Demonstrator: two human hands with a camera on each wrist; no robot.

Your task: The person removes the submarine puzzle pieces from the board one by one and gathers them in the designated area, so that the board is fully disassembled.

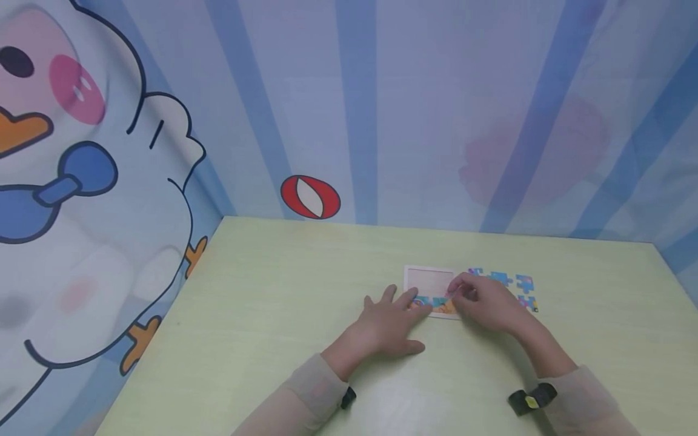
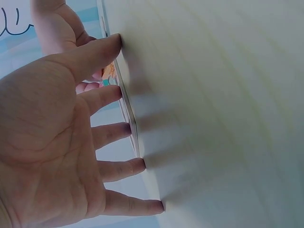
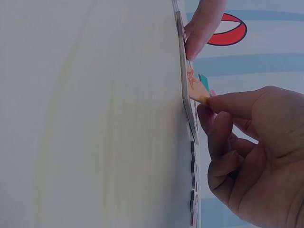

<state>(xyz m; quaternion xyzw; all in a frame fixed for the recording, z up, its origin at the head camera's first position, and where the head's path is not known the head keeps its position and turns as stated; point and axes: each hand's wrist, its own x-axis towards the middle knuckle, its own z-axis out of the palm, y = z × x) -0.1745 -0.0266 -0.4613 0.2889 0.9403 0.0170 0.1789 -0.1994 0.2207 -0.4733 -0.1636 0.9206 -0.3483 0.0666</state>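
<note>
A small pink puzzle tray (image 1: 428,280) lies flat on the pale green table (image 1: 283,290), with a few coloured pieces fitted along its near edge. My left hand (image 1: 389,322) lies flat beside it, fingers spread, and its fingertips (image 2: 124,129) rest against the tray's left edge (image 2: 127,102). My right hand (image 1: 485,301) pinches an orange puzzle piece (image 3: 195,89) between thumb and forefinger. The piece stands tilted, with one edge against the tray (image 3: 184,76). Several loose blue puzzle pieces (image 1: 509,286) lie on the table just right of the tray.
Walls with blue stripes and a cartoon duck close the table in at the back and left. A red and white oval (image 1: 311,197) is printed on the back wall. Bare tabletop stretches to the left of the hands.
</note>
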